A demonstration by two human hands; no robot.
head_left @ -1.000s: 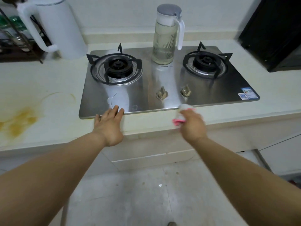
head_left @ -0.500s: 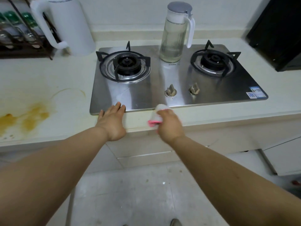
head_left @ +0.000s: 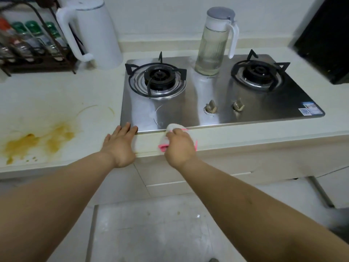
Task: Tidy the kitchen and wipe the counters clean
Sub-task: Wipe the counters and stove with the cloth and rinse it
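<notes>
A right hand (head_left: 180,146) is gripping a bunched pink-and-white cloth (head_left: 171,136), likely soft and light, against the counter (head_left: 245,135) edge beside the stove (head_left: 217,108); the left hand (head_left: 120,144) is resting flat, fingers straight.

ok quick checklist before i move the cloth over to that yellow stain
1. Cloth held: ok, right hand grips it at the counter's front edge.
2. Left hand free: ok, it rests flat at the stove corner.
3. Path to the stain: ok, bare counter between.
4. Stain still there: not ok, unwiped.
5. Kettle clear of the stain: ok, it stands further back.
6. Cloth wet enough: cannot tell.
</notes>
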